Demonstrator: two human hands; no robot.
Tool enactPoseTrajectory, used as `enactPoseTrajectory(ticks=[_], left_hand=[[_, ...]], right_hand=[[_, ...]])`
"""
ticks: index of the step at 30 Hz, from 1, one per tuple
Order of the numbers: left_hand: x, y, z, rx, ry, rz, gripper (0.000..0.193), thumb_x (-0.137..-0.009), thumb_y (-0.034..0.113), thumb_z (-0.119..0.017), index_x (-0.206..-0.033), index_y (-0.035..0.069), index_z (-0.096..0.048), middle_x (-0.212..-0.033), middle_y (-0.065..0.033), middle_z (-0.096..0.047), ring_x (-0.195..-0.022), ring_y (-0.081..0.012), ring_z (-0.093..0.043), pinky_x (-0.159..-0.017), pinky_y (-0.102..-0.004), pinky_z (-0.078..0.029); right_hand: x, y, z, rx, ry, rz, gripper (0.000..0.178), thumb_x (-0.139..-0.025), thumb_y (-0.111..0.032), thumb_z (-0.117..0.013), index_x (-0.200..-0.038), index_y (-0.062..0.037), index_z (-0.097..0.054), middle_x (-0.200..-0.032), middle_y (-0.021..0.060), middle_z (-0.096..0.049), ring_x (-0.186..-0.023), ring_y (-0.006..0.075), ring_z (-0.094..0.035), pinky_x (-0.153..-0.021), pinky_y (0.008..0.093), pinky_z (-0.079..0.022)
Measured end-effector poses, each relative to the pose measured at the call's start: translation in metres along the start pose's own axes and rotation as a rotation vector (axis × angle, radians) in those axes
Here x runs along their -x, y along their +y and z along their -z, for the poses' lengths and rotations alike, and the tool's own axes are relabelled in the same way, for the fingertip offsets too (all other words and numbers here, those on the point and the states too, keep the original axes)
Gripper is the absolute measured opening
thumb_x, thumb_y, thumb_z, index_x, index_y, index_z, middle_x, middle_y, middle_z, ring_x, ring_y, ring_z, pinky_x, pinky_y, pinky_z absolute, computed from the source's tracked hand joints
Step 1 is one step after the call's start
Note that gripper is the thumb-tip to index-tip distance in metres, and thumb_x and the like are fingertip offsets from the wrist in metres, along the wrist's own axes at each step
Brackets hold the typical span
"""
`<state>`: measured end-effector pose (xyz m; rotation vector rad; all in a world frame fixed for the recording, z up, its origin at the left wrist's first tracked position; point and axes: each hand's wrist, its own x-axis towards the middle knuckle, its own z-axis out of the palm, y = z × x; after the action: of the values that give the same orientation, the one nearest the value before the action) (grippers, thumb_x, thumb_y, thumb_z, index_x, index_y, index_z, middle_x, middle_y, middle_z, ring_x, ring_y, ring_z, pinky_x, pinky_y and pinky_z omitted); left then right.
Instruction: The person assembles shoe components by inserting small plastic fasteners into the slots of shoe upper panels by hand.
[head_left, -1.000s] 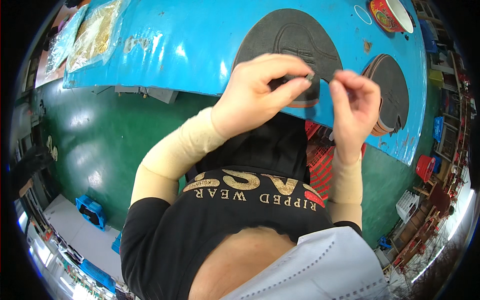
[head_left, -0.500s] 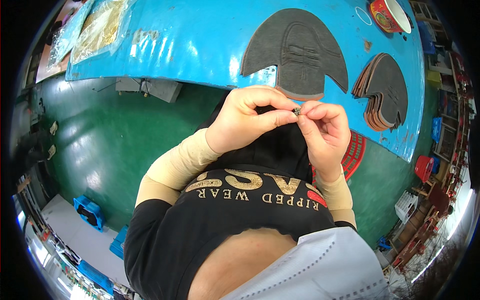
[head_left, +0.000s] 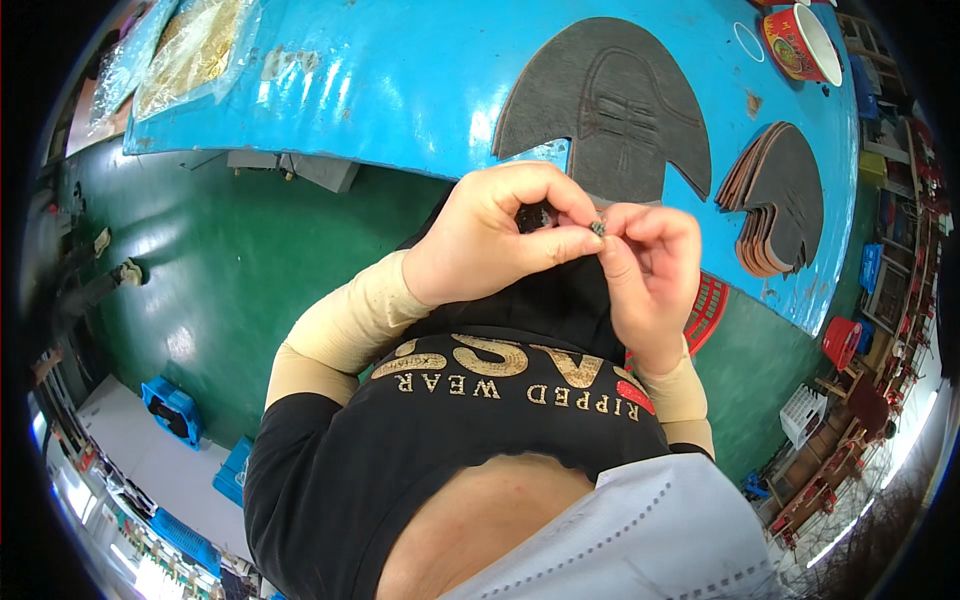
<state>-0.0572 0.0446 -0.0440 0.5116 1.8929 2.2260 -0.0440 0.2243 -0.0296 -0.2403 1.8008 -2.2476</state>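
A tiny dark, grey-green lump (head_left: 598, 229) is pinched at the fingertips of both hands, above my lap at the near edge of the blue table. My left hand (head_left: 488, 238) grips it between thumb and forefinger from the left. From the other side my right hand (head_left: 655, 268) closes its thumb and fingers on it. What the lump is cannot be made out. Just beyond my hands lies a large dark shoe-upper piece (head_left: 625, 95) with raised lines, its near end partly hidden by my fingers. To its right sits a fanned stack of similar pieces (head_left: 785, 205) with brown edges.
A red and yellow paper tub (head_left: 790, 45) lies tipped at the table's far right, beside a white ring (head_left: 748, 42). Clear plastic bags (head_left: 205, 60) rest at the far left. A red basket (head_left: 708, 310) stands below the table edge, behind my right wrist.
The table and its pieces have shifted slightly right in the view. Both hands keep their pinch on the small lump, with only slight movement of the fingertips.
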Motion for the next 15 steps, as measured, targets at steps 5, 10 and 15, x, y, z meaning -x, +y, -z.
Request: enactPoseTrajectory(ticks=[5, 10, 15], left_hand=[[-0.001, -0.009, -0.008, 0.127, 0.129, 0.056, 0.013, -0.079, -0.004, -0.067, -0.087, 0.001, -0.059, -0.089, -0.0058, -0.061, -0.081, -0.0108, -0.056, -0.072, -0.0243, -0.045], [-0.006, -0.003, -0.005, 0.134, 0.068, 0.081, 0.013, -0.078, -0.004, -0.067, -0.087, 0.0, -0.059, -0.089, -0.0054, -0.06, -0.083, -0.0107, -0.055, -0.074, -0.0239, -0.045], [-0.009, -0.006, -0.001, 0.335, 0.132, 0.191, 0.018, -0.078, -0.002, -0.069, -0.089, 0.004, -0.056, -0.09, -0.001, -0.056, -0.082, -0.0081, -0.052, -0.075, -0.0222, -0.044]], right_hand=[[-0.008, 0.015, -0.003, 0.378, 0.048, 0.359, 0.03, -0.081, 0.013, -0.058, -0.098, -0.0017, -0.038, -0.093, 0.0128, -0.055, -0.083, 0.0155, -0.056, -0.075, 0.029, -0.049], [-0.017, 0.016, 0.005, 0.428, -0.014, 0.395, 0.029, -0.083, 0.013, -0.054, -0.098, -0.0034, -0.035, -0.096, 0.0139, -0.054, -0.082, 0.015, -0.055, -0.075, 0.0276, -0.048], [-0.018, 0.007, 0.002, 0.252, -0.044, 0.309, 0.032, -0.082, 0.013, -0.057, -0.1, -0.0026, -0.036, -0.098, 0.0156, -0.056, -0.092, 0.0182, -0.058, -0.081, 0.0294, -0.049]])
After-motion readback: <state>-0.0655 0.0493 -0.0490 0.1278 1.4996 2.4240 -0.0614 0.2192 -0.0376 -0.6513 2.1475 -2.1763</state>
